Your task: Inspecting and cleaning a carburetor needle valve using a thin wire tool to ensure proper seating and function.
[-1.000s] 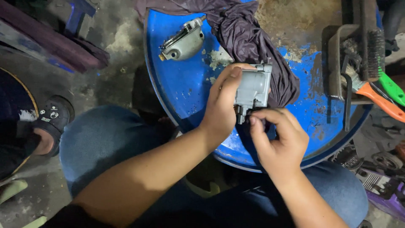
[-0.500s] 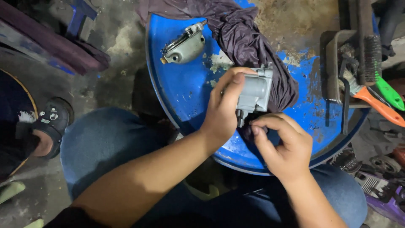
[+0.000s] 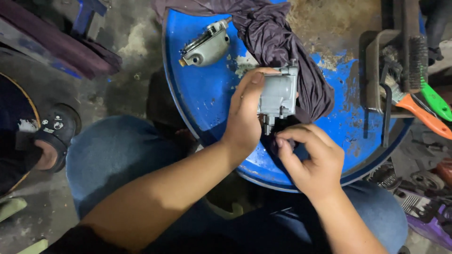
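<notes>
My left hand grips a grey cast-metal carburettor body, holding it upright over the blue drum top. Just below it, my right hand pinches a small dark part at the bottom of the body, fingers curled tight; the part itself is mostly hidden. A dark purple rag lies behind and under the body. A second grey metal cover piece lies on the drum at the upper left.
At the drum's right edge stand a dark metal tray, a wire brush, an orange-handled brush and a green handle. Another person's sandalled foot rests at the left. Engine parts lie on the floor at right.
My right hand's fingers have shifted slightly at the bottom of the metal body, curling lower. My left hand keeps the same grip.
</notes>
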